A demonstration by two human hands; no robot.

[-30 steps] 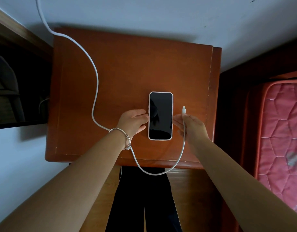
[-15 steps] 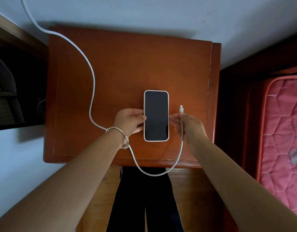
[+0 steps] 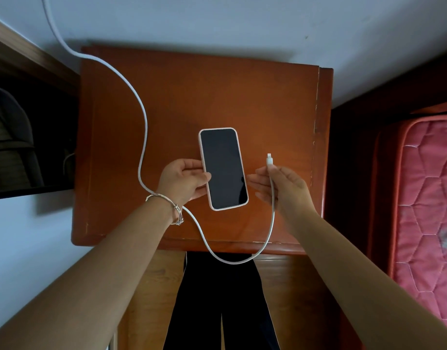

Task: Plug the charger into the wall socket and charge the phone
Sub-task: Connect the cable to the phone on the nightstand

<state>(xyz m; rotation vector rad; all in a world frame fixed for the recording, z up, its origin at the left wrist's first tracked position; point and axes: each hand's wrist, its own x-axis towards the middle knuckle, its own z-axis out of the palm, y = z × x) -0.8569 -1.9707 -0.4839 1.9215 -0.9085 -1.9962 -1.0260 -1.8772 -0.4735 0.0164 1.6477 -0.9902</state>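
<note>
A phone (image 3: 223,168) with a dark screen and pale case is over the wooden bedside table (image 3: 255,97), tilted slightly. My left hand (image 3: 183,181) grips its left edge, thumb on the screen side. My right hand (image 3: 284,189) pinches the white charging cable (image 3: 141,137) just behind its connector (image 3: 269,160), which points away from me, to the right of the phone. The cable loops below the table's front edge, passes under my left wrist and runs up the wall at the top left. The wall socket is out of view.
A red quilted mattress (image 3: 424,198) lies at the right, past a dark gap. At the left is a dark open recess (image 3: 28,137) with a wooden frame. My dark trousers (image 3: 217,299) show below the table's front edge.
My left hand has closed on the phone and lifted and tilted it a little. My right hand has drawn away to the right with the connector.
</note>
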